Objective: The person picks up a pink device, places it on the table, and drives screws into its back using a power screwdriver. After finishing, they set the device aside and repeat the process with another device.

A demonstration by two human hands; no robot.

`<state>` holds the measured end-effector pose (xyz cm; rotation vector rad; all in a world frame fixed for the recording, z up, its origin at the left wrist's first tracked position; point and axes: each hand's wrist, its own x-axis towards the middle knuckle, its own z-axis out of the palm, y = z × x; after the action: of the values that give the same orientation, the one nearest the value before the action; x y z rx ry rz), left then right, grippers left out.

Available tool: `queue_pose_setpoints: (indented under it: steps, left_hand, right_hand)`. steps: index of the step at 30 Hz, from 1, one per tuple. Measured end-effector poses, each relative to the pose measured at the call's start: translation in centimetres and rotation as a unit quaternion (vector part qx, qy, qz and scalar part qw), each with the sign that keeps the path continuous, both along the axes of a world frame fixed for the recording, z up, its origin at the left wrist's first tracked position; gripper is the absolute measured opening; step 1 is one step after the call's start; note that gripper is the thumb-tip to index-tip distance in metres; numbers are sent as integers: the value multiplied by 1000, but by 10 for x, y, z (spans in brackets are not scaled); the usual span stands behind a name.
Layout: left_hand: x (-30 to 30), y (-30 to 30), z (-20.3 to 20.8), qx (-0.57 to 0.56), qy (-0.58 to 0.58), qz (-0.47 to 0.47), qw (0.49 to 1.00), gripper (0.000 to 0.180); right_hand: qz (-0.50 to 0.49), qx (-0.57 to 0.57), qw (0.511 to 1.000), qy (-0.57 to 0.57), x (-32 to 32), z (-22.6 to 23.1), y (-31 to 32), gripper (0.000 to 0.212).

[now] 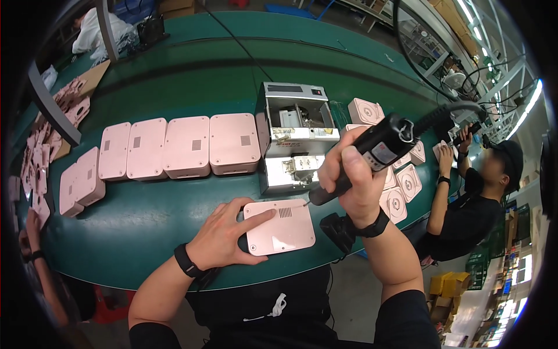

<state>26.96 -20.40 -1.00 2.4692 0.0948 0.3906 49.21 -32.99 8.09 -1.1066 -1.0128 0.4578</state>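
Note:
A pale pink plastic casing (285, 235), with a slotted vent and holes at its corners, lies flat on the green bench in front of me. My left hand (224, 234) grips its left end, index finger stretched over the top face and thumb along the near side. Wrapped in my right hand (357, 180) is a black electric screwdriver (381, 145), tilted, its cable running off to the upper right. Its thin bit meets the casing at or just above the far right corner; I cannot tell whether it touches a screw.
Beyond the casing stands a grey metal screw feeder (297, 136). Several pink casings (187, 142) form a row to its left; more, with round rings (396, 203), lie right. Flat pink parts (40, 145) pile at far left. A co-worker (476, 198) works at right; another person's arm (34, 232) shows left.

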Motion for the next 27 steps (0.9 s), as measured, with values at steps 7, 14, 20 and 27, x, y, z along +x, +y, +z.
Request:
queue_pose_setpoints:
  steps: [7,14,20,27]
  left_hand:
    - [0,-2,-1,10,14,0,1000,84]
    - [0,-3,-4,5,5,8,1000,83]
    - [-2,-1,-6,7,7,2,1000,86]
    - [-2,-2,-9,3,-6,-5,1000,86]
  right_hand:
    - [-16,-9,1000,19,1,27,5,18]
    - [-62,42,997,5,9,35,26,20]
    - [-44,2,997,62,-11,31,19,24]
    - [30,0,999,39,-31,22,24,25]
